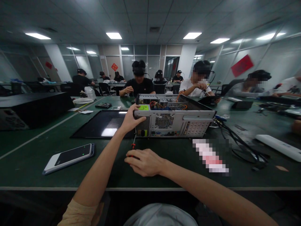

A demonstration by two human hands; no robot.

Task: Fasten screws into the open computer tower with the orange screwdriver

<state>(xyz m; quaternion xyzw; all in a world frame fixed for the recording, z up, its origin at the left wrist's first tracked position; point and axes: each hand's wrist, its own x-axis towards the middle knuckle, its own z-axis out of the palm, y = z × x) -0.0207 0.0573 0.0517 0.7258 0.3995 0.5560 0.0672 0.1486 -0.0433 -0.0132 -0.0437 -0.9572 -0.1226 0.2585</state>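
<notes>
An opened computer case lies on its side on the green table, rear panel facing me, wires and parts showing inside. My left hand grips its near left corner by the power supply, thumb on the rear panel and fingers over the top. My right hand is closed around a red-handled screwdriver in front of the case. The screwdriver's thin shaft points away from me to the case's lower left corner. Whether the tip touches a screw is too small to tell.
A black side panel lies left of the case, with a phone-like device nearer me. Black cables and a white power strip lie right. Another computer case stands far left. Several people work across the table.
</notes>
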